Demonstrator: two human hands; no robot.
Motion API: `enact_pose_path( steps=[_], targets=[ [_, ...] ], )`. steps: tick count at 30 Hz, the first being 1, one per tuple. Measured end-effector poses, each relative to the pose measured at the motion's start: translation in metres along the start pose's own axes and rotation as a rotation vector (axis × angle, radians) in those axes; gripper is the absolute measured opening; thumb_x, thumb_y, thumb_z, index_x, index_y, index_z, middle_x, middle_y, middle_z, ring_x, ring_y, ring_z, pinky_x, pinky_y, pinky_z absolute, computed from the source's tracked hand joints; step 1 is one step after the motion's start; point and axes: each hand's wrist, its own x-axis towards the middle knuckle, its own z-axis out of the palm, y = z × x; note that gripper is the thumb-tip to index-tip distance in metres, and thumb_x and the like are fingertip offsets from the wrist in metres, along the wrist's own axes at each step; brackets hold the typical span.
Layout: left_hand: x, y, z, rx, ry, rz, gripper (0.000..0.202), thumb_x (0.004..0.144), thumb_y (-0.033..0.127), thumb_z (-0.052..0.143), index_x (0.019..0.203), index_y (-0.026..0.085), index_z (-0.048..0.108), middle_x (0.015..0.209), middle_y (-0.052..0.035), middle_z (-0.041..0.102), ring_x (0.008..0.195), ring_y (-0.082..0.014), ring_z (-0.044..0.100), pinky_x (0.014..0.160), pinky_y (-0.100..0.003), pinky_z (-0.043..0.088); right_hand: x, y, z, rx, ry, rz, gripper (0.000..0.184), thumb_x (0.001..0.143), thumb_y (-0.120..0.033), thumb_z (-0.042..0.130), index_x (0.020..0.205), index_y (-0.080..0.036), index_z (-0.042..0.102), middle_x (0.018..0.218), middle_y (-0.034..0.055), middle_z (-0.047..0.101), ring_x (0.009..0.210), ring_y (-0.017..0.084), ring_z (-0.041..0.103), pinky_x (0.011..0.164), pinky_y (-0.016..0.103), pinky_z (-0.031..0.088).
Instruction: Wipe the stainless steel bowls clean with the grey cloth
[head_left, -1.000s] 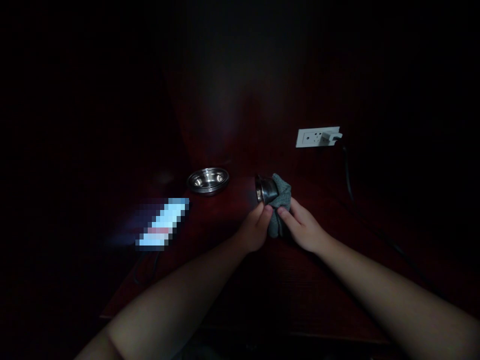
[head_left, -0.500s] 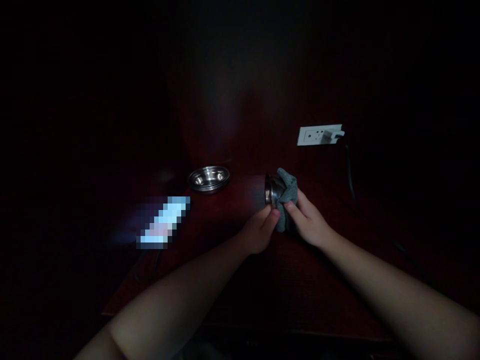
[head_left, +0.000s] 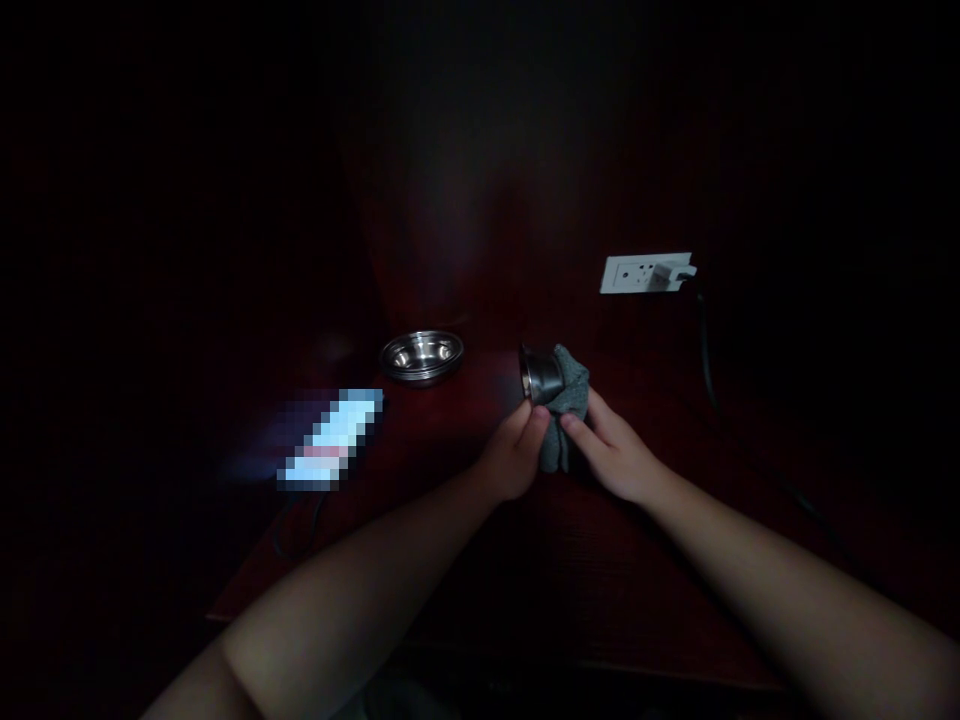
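In dim light over a dark red wooden table (head_left: 645,590), my left hand (head_left: 514,455) pinches the lower edge of a small steel bowl (head_left: 538,373) that is tipped on its side, mouth facing left. My right hand (head_left: 611,455) grips a grey cloth (head_left: 566,410) pressed against the back of that bowl. Both hands are closed and nearly touch each other below the bowl.
A second steel bowl (head_left: 421,355) sits upright on the table to the left. A lit, blurred phone screen (head_left: 330,440) lies further left with a cable beneath it. A white wall socket (head_left: 646,272) holds a plug, and its dark cord (head_left: 705,350) hangs down right.
The bowl and cloth have shifted slightly in my hands, the bowl's mouth turning a little; both hands stay close together at the same spot.
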Motion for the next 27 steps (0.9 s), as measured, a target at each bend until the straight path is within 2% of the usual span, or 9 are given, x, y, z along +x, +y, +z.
enact_pose_path(
  steps=[4,10,17,19,27],
  targets=[
    [-0.0028,0.0022,0.0014,-0.02,-0.061,0.042,0.049,0.096,0.046,0.028,0.126,0.015,0.052,0.127,-0.0102,0.059,0.116,-0.021,0.054,0.106,-0.036,0.036,0.0015,0.0031,-0.0033,-0.015,0.041,0.018,0.047,0.093,-0.044,0.043,0.134,-0.02,0.042,0.13,0.0115,0.057,0.121,0.028,0.052,0.106,0.05,0.036],
    [-0.003,0.0009,0.0022,0.012,-0.039,0.038,0.047,0.096,0.044,0.029,0.128,0.018,0.05,0.131,-0.0102,0.056,0.118,-0.0205,0.053,0.106,-0.036,0.036,0.0015,0.0029,-0.003,-0.007,0.031,0.028,0.041,0.094,-0.044,0.043,0.126,-0.02,0.049,0.124,0.011,0.06,0.111,0.027,0.057,0.1,0.048,0.042],
    [0.0022,-0.003,-0.0008,0.071,0.142,0.0,0.048,0.096,0.046,0.028,0.124,0.015,0.052,0.127,-0.0108,0.058,0.119,-0.021,0.052,0.105,-0.035,0.036,-0.0022,-0.0031,0.0017,0.013,-0.09,0.002,0.036,0.094,-0.041,0.043,0.121,-0.02,0.053,0.116,0.0086,0.064,0.103,0.025,0.061,0.095,0.045,0.047],
    [0.0027,-0.0031,-0.0013,0.055,0.159,0.003,0.048,0.096,0.046,0.028,0.125,0.015,0.052,0.128,-0.0106,0.058,0.118,-0.0213,0.052,0.104,-0.036,0.036,-0.0025,-0.0042,0.0014,0.006,-0.107,0.0,0.036,0.094,-0.041,0.042,0.122,-0.02,0.053,0.114,0.0085,0.065,0.102,0.025,0.061,0.094,0.045,0.048],
    [-0.0019,0.0029,-0.0006,-0.042,0.037,0.095,0.047,0.097,0.043,0.027,0.125,0.015,0.053,0.128,-0.0107,0.058,0.117,-0.0203,0.053,0.105,-0.035,0.036,0.0011,-0.0007,-0.0022,-0.025,-0.034,0.021,0.037,0.094,-0.042,0.041,0.122,-0.02,0.053,0.115,0.0089,0.064,0.102,0.025,0.06,0.094,0.045,0.047]
  ],
)
